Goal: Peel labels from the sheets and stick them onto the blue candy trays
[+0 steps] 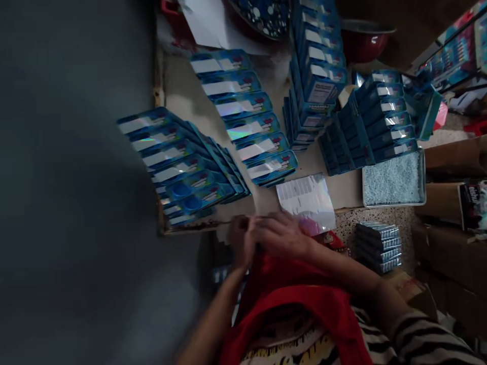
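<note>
At the near edge of the desk [182, 88], your left hand [241, 242] and right hand [282, 235] meet, fingers bent; their grasp can't be told. On the desk lie the printed sheet [306, 200], beside your right hand, and blue boxes [321, 83], one reading "CARAMELO".

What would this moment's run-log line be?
left hand beside right hand at edge of table; right hand near printed sheet; blue packs in rows; pale pieces in tray

Narrow table strip [207, 119] (slanting) between boxes [255, 126]
</note>
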{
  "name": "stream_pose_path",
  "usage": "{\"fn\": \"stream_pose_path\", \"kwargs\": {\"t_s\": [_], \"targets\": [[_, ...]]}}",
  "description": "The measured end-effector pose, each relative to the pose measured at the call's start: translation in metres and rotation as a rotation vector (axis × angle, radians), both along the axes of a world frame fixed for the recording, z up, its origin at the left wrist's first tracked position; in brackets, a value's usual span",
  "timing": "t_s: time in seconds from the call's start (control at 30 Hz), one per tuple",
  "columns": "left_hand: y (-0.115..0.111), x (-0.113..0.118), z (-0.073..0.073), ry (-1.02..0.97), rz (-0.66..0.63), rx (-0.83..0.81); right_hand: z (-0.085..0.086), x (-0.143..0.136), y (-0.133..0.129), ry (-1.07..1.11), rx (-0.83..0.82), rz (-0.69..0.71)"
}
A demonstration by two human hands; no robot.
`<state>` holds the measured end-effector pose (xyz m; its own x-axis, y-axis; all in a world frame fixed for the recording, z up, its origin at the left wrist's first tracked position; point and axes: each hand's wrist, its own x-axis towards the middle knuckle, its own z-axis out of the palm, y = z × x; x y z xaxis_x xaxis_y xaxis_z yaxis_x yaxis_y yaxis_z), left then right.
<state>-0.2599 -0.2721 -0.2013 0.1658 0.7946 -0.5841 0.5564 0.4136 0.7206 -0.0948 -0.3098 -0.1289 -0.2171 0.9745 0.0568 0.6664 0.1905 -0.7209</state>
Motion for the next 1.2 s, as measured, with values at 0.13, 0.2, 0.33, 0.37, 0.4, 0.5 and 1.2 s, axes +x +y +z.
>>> {"fn": "stream_pose_path", "kwargs": {"t_s": [0.13, 0.2, 0.33, 0.37, 0.4, 0.5, 1.2], "targets": [[-0.022, 0.111, -0.031, -0.106, -0.391, 0.26, -0.085, 0.106, -0.066, -0.028, -0.28, -0.842], [-0.003, 0.162, -0.049, -0.082, -0.537, 0.381, -0.116, 0.15, -0.074, -0.063, -0.371, -1.035], [0.043, 0.215, -0.086, 0.227, -0.544, 0.426, -0.151, 0.193, -0.07, -0.148, -0.46, -0.954], [0.05, 0.219, -0.094, 0.276, -0.519, 0.409, -0.157, 0.195, -0.069, -0.178, -0.493, -0.928], [0.056, 0.219, -0.101, 0.297, -0.501, 0.392, -0.162, 0.195, -0.068, -0.202, -0.526, -0.92], [0.064, 0.213, -0.113, 0.263, -0.529, 0.341, -0.171, 0.191, -0.07, -0.217, -0.578, -0.944], [0.078, 0.181, -0.005, 0.17, -0.788, 0.398, -0.025, 0.205, 0.053, -0.507, -0.208, -0.08]]}}
